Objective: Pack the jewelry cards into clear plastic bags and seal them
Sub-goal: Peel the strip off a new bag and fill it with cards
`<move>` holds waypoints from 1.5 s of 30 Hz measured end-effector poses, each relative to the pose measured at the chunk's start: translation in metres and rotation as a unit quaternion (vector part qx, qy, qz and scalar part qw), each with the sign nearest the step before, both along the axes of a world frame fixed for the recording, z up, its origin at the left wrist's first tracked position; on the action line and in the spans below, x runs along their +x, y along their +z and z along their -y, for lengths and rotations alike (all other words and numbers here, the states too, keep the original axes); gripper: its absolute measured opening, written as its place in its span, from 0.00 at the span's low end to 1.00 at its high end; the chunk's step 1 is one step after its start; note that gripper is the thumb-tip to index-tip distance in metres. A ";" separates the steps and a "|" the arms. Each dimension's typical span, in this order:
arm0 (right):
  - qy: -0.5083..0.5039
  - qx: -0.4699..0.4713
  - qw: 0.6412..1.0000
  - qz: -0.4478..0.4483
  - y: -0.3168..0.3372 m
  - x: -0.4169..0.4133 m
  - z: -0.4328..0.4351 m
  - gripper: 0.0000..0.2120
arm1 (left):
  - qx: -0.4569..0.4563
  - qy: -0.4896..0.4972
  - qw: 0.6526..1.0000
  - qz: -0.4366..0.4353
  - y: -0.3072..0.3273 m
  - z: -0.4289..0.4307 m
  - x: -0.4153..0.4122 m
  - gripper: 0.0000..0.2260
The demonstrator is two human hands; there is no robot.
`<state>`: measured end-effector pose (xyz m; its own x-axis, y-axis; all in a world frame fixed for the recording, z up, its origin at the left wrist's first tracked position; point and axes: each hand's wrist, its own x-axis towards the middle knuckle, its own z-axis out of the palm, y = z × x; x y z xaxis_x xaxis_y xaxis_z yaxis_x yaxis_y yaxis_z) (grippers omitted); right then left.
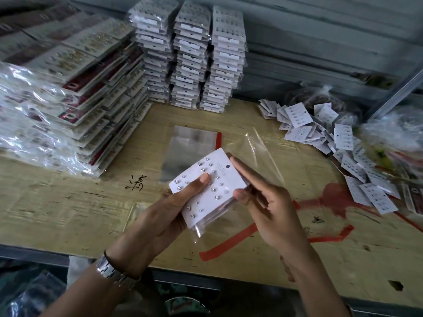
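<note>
Left hand (164, 213): I grip a white rectangular jewelry card (212, 186), thumb on its studded face, fingers curled beneath.
Right hand (267, 207): fingers mostly straight, the index lying along the card's right edge, the thumb tip pressing that edge.
Clear bag (256, 152): thin glossy film, rising crinkled behind the card and showing again below it.
Spare bags (192, 152): a flat stack with a red strip, on the table (68, 202), rough scuffed plywood.
Loose cards (343, 145): heaped at my right.
Packed cards (190, 53): tall shiny columns at the back.
</note>
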<state>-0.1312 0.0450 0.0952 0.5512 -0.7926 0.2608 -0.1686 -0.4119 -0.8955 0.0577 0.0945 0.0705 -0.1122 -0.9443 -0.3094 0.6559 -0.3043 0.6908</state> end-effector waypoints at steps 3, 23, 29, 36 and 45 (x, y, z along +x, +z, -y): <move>0.004 -0.040 0.999 -0.011 -0.002 0.000 0.000 0.26 | 0.001 0.013 1.000 0.019 0.003 -0.003 0.000 0.19; -0.044 -0.079 0.996 0.022 -0.017 -0.002 -0.008 0.23 | 0.003 0.006 1.000 -0.023 0.002 -0.003 -0.016 0.18; -0.047 -0.106 0.993 -0.004 -0.016 0.003 -0.008 0.27 | 0.054 0.033 0.995 -0.071 0.001 -0.006 -0.019 0.21; -0.053 -0.072 0.996 0.029 -0.003 0.004 -0.018 0.33 | 0.070 0.032 0.994 -0.079 0.010 -0.004 -0.018 0.27; -0.085 -0.183 0.979 0.018 0.004 0.006 -0.018 0.26 | 0.082 0.025 0.991 -0.107 0.009 -0.008 -0.018 0.40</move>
<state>-0.1250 0.0628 0.0995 0.4048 -0.7222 0.5609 -0.2334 -0.6747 -0.7003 0.0394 0.1025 0.0798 -0.1466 -0.8889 -0.4339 0.7990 -0.3651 0.4779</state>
